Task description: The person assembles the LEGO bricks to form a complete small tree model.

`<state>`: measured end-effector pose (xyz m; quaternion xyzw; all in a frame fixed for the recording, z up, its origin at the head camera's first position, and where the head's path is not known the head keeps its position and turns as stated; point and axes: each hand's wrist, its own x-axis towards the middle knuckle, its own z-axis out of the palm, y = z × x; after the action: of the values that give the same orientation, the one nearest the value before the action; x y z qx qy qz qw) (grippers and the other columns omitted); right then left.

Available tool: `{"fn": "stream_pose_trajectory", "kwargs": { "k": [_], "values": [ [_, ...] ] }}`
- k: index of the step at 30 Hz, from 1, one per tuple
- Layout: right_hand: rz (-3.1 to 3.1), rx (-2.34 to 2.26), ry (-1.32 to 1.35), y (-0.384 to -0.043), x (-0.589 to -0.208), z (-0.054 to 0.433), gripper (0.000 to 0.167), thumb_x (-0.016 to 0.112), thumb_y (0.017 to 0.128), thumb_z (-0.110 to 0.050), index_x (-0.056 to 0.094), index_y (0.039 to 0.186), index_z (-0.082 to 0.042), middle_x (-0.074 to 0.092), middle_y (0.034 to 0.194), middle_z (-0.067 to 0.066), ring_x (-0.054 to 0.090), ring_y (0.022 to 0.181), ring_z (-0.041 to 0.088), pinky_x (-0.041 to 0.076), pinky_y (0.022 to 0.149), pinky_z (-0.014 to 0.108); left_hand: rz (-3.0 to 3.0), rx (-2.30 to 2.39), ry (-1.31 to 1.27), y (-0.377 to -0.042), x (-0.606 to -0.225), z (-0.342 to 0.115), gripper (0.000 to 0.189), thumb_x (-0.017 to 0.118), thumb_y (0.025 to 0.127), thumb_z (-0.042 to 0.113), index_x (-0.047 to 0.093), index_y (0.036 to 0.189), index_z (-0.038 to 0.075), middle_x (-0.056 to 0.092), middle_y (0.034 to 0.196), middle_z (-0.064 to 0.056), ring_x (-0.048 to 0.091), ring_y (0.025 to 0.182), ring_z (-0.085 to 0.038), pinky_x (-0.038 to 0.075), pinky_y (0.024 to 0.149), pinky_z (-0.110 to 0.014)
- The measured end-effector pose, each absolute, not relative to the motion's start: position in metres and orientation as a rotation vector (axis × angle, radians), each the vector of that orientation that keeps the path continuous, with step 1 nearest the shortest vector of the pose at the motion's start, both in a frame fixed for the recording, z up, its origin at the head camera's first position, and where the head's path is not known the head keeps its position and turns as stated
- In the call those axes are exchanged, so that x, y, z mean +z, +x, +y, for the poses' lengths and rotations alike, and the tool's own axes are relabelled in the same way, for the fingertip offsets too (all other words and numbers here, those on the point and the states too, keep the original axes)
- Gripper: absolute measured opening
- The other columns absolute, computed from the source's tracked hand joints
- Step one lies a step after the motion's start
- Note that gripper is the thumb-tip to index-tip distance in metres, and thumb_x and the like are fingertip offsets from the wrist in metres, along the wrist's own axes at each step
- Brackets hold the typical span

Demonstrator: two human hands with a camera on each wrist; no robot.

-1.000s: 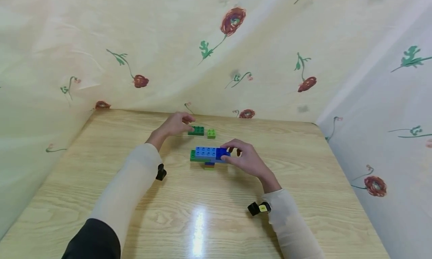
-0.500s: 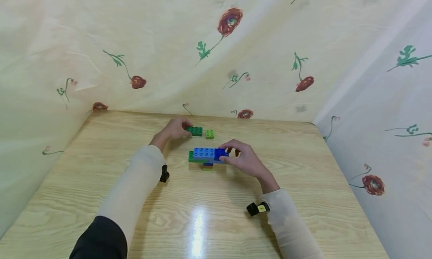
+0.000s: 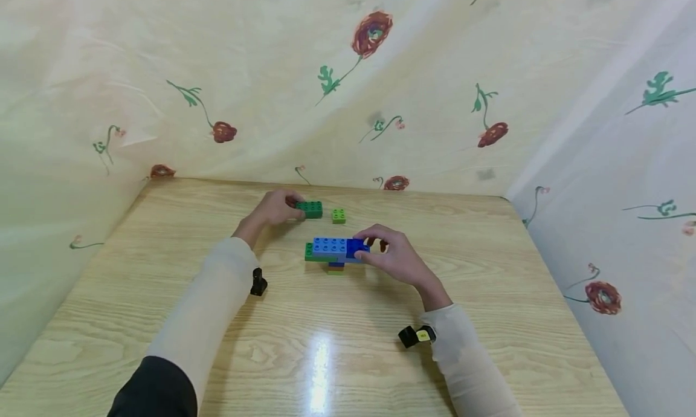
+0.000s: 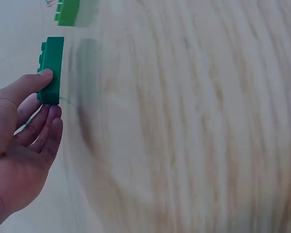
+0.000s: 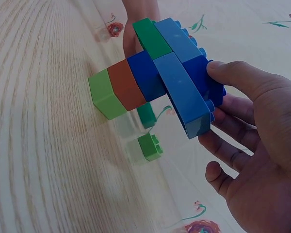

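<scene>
With thumb and fingers my left hand pinches one end of a dark green building brick. In the left wrist view the brick seems slightly raised off the table. My right hand grips the dark blue brick at the right top of a built model. Light blue bricks and a green brick make its wide top. Below, the right wrist view shows a column of a dark blue brick, an orange-brown brick and a light green brick.
A small lime green brick lies on the wooden table, right of the dark green one and behind the model. Flowered cloth hangs along the table's back and both sides.
My left hand has come down to the dark green brick, taken hold of it and shifted it slightly left, away from the lime brick. The right hand and model have stayed in place.
</scene>
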<state>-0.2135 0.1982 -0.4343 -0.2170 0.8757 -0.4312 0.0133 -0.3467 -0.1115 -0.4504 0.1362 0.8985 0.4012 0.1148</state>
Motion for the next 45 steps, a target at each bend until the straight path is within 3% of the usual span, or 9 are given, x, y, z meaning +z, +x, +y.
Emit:
{"fn": "stream_pose_trajectory", "kwargs": {
  "k": [5,15,23,28,39,45],
  "values": [
    [2.734,-1.336,-0.669,-0.213,-0.433,0.200,0.027,0.077,0.094,-0.025,0.074,0.121,-0.020,0.071,0.114,-0.001,0.061,0.104,0.034,0.044,0.080,0.032,2.625,1.298,0.432,-0.342,-0.443,-0.113,0.040,0.075,0.094,0.023,0.068,0.131,0.008,0.066,0.119,-0.014,0.059,0.107,-0.027,0.053,0.082,-0.036],
    [2.740,-1.325,-0.680,-0.213,-0.432,0.200,0.029,0.077,0.094,-0.026,0.074,0.122,-0.019,0.071,0.114,0.000,0.061,0.106,0.035,0.044,0.079,0.032,2.600,1.448,0.595,-0.304,-0.404,-0.103,0.041,0.077,0.094,0.024,0.069,0.130,0.009,0.070,0.121,-0.013,0.066,0.111,-0.029,0.057,0.093,-0.044],
    [2.744,-1.328,-0.684,-0.214,-0.431,0.201,0.028,0.077,0.094,-0.025,0.074,0.121,-0.021,0.072,0.114,-0.002,0.060,0.102,0.024,0.045,0.079,0.032,2.570,1.426,0.730,-0.265,-0.387,-0.091,0.037,0.079,0.092,0.022,0.070,0.127,0.010,0.071,0.120,-0.008,0.067,0.109,-0.025,0.057,0.096,-0.043],
    [2.741,-1.330,-0.682,-0.215,-0.433,0.201,0.028,0.077,0.094,-0.025,0.074,0.121,-0.020,0.071,0.114,0.000,0.061,0.105,0.029,0.045,0.080,0.032,2.533,1.411,0.741,-0.249,-0.387,-0.085,0.037,0.079,0.092,0.021,0.070,0.126,0.011,0.071,0.123,-0.007,0.066,0.112,-0.028,0.055,0.100,-0.044],
    [2.761,-1.311,-0.715,-0.215,-0.434,0.200,0.029,0.077,0.094,-0.025,0.073,0.123,-0.020,0.072,0.114,-0.002,0.060,0.101,0.018,0.046,0.079,0.031,2.556,1.344,0.777,-0.233,-0.400,-0.080,0.036,0.080,0.091,0.021,0.071,0.125,0.014,0.071,0.122,-0.004,0.066,0.110,-0.025,0.055,0.099,-0.044],
    [2.741,-1.330,-0.715,-0.213,-0.433,0.198,0.032,0.078,0.094,-0.024,0.072,0.124,-0.016,0.072,0.114,0.002,0.061,0.104,0.030,0.045,0.081,0.032,2.574,1.339,0.828,-0.229,-0.404,-0.076,0.037,0.083,0.089,0.019,0.071,0.123,0.013,0.072,0.118,-0.004,0.065,0.107,-0.022,0.056,0.097,-0.043]
  ]
}}
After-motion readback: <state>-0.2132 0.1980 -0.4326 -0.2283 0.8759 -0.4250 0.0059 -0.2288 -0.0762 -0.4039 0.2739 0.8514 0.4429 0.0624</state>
